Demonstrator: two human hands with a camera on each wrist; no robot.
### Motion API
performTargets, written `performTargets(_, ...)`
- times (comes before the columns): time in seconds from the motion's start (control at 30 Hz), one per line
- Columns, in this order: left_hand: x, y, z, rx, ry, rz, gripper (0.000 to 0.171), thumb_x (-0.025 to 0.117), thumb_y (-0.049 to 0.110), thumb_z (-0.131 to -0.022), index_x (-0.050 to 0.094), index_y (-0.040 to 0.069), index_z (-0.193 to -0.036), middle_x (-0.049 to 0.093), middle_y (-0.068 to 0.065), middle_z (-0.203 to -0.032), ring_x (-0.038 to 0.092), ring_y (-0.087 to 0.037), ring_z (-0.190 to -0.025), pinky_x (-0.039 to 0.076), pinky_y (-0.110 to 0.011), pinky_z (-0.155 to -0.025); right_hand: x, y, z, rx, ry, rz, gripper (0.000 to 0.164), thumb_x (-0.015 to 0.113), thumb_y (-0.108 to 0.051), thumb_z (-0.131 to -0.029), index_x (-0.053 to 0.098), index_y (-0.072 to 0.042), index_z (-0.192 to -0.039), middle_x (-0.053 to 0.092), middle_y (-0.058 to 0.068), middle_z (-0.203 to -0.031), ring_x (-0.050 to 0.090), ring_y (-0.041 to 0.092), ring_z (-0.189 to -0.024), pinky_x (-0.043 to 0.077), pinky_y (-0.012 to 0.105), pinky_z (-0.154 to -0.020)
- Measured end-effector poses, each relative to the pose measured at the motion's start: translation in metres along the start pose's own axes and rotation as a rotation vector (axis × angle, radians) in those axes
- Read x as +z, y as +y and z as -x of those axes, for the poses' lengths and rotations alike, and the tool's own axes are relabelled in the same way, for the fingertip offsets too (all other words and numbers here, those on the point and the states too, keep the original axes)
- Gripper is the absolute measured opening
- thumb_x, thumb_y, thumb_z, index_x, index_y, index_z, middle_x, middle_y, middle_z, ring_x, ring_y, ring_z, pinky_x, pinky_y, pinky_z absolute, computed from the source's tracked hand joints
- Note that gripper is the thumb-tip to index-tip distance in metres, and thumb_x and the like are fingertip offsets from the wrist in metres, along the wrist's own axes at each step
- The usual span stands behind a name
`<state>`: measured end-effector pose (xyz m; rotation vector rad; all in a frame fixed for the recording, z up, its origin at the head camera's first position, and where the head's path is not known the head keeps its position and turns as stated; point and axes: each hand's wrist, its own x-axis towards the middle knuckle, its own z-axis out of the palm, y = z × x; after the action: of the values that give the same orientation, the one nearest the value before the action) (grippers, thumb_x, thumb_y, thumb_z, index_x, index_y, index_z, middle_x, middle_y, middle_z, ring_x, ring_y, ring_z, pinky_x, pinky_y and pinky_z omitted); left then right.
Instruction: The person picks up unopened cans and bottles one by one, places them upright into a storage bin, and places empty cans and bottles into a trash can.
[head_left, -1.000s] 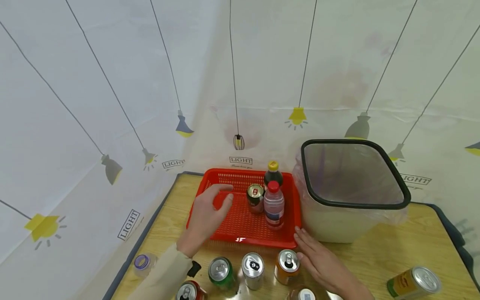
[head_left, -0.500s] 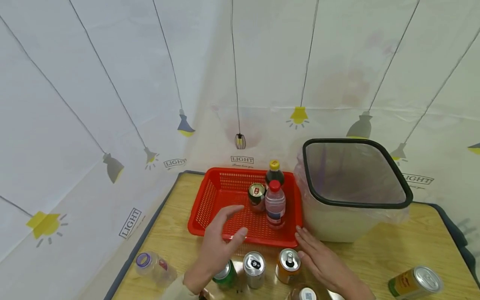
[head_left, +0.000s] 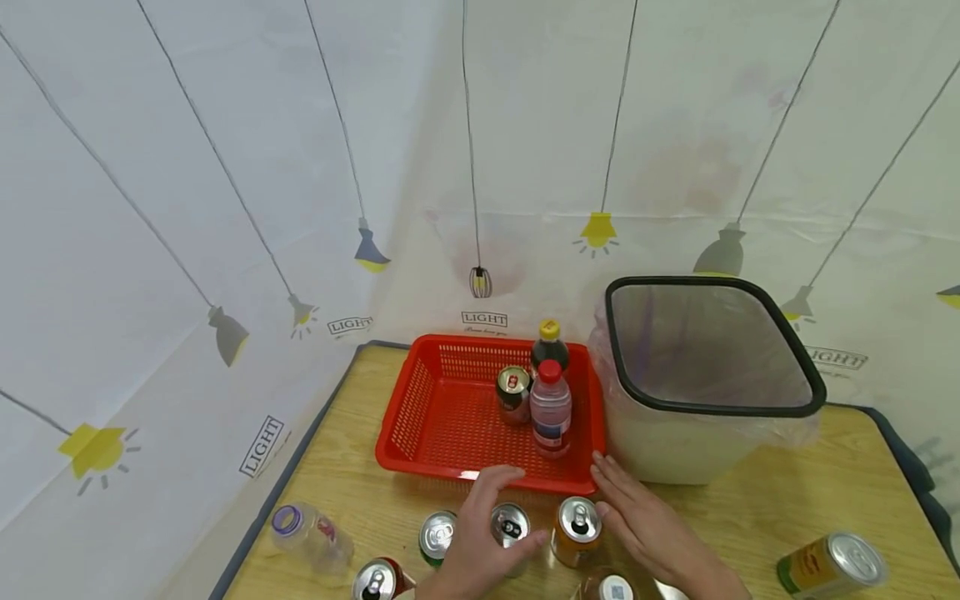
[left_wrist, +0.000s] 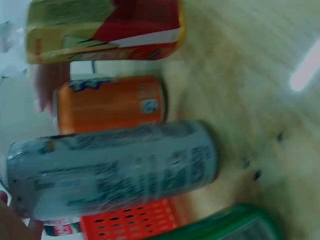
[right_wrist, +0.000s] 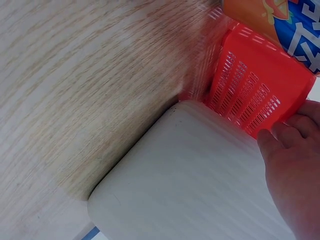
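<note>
My left hand (head_left: 480, 542) is beside a tall silver can (head_left: 510, 525), its thumb and forefinger spread apart around the can's top. In the left wrist view this silver can (left_wrist: 110, 170) fills the middle, with fingertips (left_wrist: 17, 222) at its upper end. My right hand (head_left: 652, 525) lies with straight fingers at the near right corner of the red basket (head_left: 420, 467), just behind an orange can (head_left: 576, 533). In the right wrist view, fingertips (right_wrist: 267, 142) meet the basket's side (right_wrist: 250, 85). A green can (head_left: 437, 537) stands left of the left hand.
In the basket stand a black can (head_left: 513, 396), a red-capped bottle (head_left: 551, 408) and a yellow-capped dark bottle (head_left: 550, 350). A lined bin (head_left: 660, 450) stands to its right. A clear bottle (head_left: 315, 537), a red can (head_left: 378, 579) and a yellow can (head_left: 832, 562) are on the table.
My left hand has moved from over the basket toward me and to the right, down to the silver can. The right hand has stayed by the basket corner.
</note>
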<state>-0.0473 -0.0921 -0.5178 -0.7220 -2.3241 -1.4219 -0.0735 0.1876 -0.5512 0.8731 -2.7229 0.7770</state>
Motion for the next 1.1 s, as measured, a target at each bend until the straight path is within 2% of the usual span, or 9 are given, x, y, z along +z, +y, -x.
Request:
performTargets(0.1,0.008,-0.007,0.006,0.038,0.032,-0.028,0.063,0.085,0.034,-0.087,0.055,0.014,-0.138,0.058,-0.005,-0.131,0.059,-0.021,-0.119,0.055,-0.045,-0.095,0.000,0.000,0.000,-0.005,0.008,0.005,0.045,0.062,-0.023,-0.104,0.060,0.001,-0.143,0.049,0.013,-0.156,0.047,0.038,-0.141,0.006,0.010,-0.118)
performTargets(0.27,0.018,-0.011,0.014,0.020,0.078,-0.042,0.063,0.091,0.021,-0.080,0.059,0.007,-0.132,0.057,-0.006,-0.131,0.058,-0.022,-0.119,0.053,-0.040,-0.099,0.000,-0.002,0.000,-0.017,0.034,0.003,0.045,0.064,-0.021,-0.103,0.060,0.002,-0.142,0.050,0.014,-0.156,0.049,0.039,-0.140,0.008,0.011,-0.118)
performTargets(0.37,0.025,-0.012,0.017,-0.006,0.113,-0.052,0.065,0.093,0.015,-0.075,0.060,0.003,-0.130,0.058,-0.005,-0.131,0.058,-0.023,-0.121,0.051,-0.038,-0.101,-0.001,-0.002,0.000,-0.025,0.044,0.004,0.046,0.064,-0.021,-0.103,0.060,0.002,-0.142,0.050,0.014,-0.155,0.049,0.040,-0.139,0.008,0.010,-0.118)
performTargets(0.5,0.031,-0.015,0.021,-0.046,0.156,-0.062,0.072,0.095,0.015,-0.072,0.058,0.003,-0.132,0.061,-0.006,-0.126,0.060,-0.022,-0.119,0.049,-0.033,-0.102,0.000,-0.002,0.000,-0.032,0.051,0.007,0.046,0.065,-0.020,-0.102,0.060,0.002,-0.142,0.050,0.014,-0.155,0.049,0.040,-0.139,0.010,0.011,-0.119)
performTargets(0.7,0.034,-0.019,0.026,-0.128,0.160,-0.034,0.088,0.095,0.014,-0.071,0.048,0.008,-0.144,0.067,-0.004,-0.116,0.065,-0.018,-0.108,0.051,-0.031,-0.097,0.001,-0.001,0.000,-0.025,0.042,0.002,0.045,0.064,-0.021,-0.103,0.060,0.003,-0.142,0.050,0.014,-0.155,0.049,0.039,-0.140,0.008,0.011,-0.118)
performTargets(0.77,0.034,-0.020,0.026,-0.134,0.156,-0.035,0.081,0.094,0.012,-0.071,0.052,0.007,-0.141,0.069,-0.001,-0.111,0.067,-0.015,-0.102,0.052,-0.030,-0.093,0.001,-0.001,0.000,-0.022,0.036,0.001,0.046,0.064,-0.021,-0.103,0.060,0.003,-0.142,0.049,0.015,-0.156,0.049,0.040,-0.140,0.006,0.010,-0.118)
performTargets(0.93,0.035,-0.024,0.023,-0.064,0.153,-0.058,0.048,0.089,0.003,-0.070,0.067,0.007,-0.113,0.071,0.003,-0.101,0.068,-0.011,-0.092,0.054,-0.026,-0.083,0.000,-0.001,0.000,-0.020,0.034,-0.004,0.046,0.064,-0.021,-0.103,0.059,0.003,-0.142,0.049,0.015,-0.156,0.048,0.040,-0.140,0.007,0.010,-0.118)
performTargets(1.0,0.036,-0.025,0.022,-0.039,0.159,-0.060,0.043,0.087,0.001,-0.069,0.068,0.009,-0.106,0.070,0.003,-0.101,0.068,-0.012,-0.092,0.055,-0.025,-0.082,0.000,-0.002,0.000,-0.020,0.034,-0.004,0.046,0.064,-0.021,-0.103,0.059,0.002,-0.143,0.049,0.014,-0.156,0.049,0.040,-0.140,0.008,0.010,-0.118)
performTargets(1.1,0.034,-0.023,0.019,-0.044,0.156,-0.039,0.041,0.087,0.000,-0.070,0.068,0.011,-0.105,0.069,0.004,-0.101,0.067,-0.011,-0.093,0.053,-0.023,-0.083,-0.001,-0.002,0.000,-0.023,0.037,-0.007,0.046,0.064,-0.021,-0.103,0.060,0.002,-0.143,0.049,0.015,-0.156,0.049,0.039,-0.140,0.009,0.011,-0.118)
